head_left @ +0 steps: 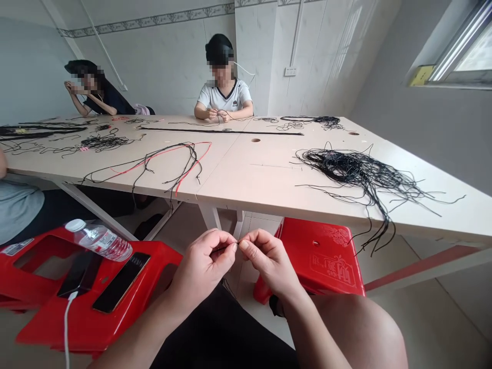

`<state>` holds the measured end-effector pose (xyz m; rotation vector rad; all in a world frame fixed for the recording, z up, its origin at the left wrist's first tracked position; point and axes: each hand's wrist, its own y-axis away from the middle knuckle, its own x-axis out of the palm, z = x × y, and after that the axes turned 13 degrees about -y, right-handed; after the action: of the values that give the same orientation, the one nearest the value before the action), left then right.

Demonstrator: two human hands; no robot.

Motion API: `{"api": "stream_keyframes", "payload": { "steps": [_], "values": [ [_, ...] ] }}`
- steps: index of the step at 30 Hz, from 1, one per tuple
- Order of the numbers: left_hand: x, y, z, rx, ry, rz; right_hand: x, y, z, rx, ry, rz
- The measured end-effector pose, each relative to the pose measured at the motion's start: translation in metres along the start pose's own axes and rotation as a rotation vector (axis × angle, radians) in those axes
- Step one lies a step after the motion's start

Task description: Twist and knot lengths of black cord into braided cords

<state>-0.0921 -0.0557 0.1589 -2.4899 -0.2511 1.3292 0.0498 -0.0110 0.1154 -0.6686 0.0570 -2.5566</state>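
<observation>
My left hand (210, 264) pinches a thin black cord (220, 250) between thumb and forefinger, in front of the table edge and above my lap. Close beside it on the right, my right hand (267, 256) is also closed in a pinch on the cord, the fingertips of both hands nearly touching. Part of the cord is hidden by my fingers, and thin dark strands hang below my left hand. Beyond my hands, black and red cords (188, 154) lie on the table (230, 174). A large tangled bundle of black cords (353, 166) hangs partly over the edge at the right.
Red stools (319, 256) stand at both sides. The left one (142, 287) holds a water bottle (102, 241), a phone (122, 282) and a dark device with a white cable. Two people sit across the table; another person's arm and leg show at the left edge.
</observation>
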Motion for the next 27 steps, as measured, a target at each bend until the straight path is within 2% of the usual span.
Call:
{"api": "stream_keyframes", "payload": {
  "steps": [6, 11, 20, 24, 27],
  "values": [
    [0.002, -0.005, 0.005, 0.046, -0.047, 0.003, -0.003, -0.004, -0.005, -0.045, 0.068, 0.006],
    [0.004, -0.008, 0.010, 0.044, -0.018, -0.014, -0.004, -0.008, 0.002, -0.014, 0.114, 0.014],
    [0.000, -0.018, 0.010, 0.111, -0.030, -0.079, 0.004, -0.018, 0.011, -0.058, 0.189, -0.048],
    [-0.002, -0.015, 0.013, 0.089, 0.022, -0.101, 0.008, -0.019, 0.012, -0.075, 0.108, -0.040],
    [-0.002, -0.008, 0.017, 0.025, 0.123, -0.108, 0.013, -0.017, 0.012, -0.019, 0.057, -0.041]
  ]
}}
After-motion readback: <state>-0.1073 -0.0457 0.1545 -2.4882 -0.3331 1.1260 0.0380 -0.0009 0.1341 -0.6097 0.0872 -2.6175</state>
